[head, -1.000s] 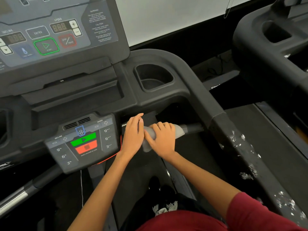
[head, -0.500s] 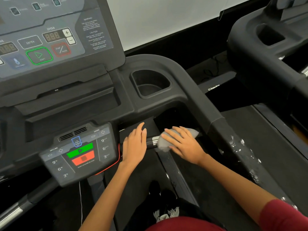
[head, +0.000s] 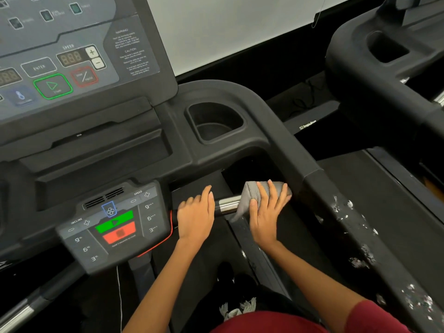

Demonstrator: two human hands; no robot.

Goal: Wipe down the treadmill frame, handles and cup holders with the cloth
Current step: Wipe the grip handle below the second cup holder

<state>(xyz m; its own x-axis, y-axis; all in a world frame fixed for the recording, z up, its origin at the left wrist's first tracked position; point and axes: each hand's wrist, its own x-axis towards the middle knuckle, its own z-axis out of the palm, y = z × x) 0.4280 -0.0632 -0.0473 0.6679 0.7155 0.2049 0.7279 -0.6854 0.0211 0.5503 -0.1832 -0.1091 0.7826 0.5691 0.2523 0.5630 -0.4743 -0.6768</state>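
A folded grey cloth [head: 252,194] wraps the right end of the short horizontal handle bar [head: 227,205], whose bare chrome section shows between my hands. My right hand [head: 266,212] presses the cloth onto the bar, fingers spread over it. My left hand [head: 195,216] rests palm-down on the bar's inner end, beside the small control pad [head: 115,224]. The black frame arm [head: 283,140] curves round a deep cup holder [head: 215,123] just beyond the hands. The bar under the cloth is hidden.
The main console [head: 72,56] rises at the upper left, with a shelf below it. The right side rail [head: 360,231] has flaking white patches. A second treadmill [head: 389,51] stands to the right. Another chrome handle [head: 16,313] shows at the bottom left.
My right hand has slid the cloth to the right along the bar, uncovering the chrome part. Its fingers went from wrapped round the bar to spread flat. The left hand has stayed in place.
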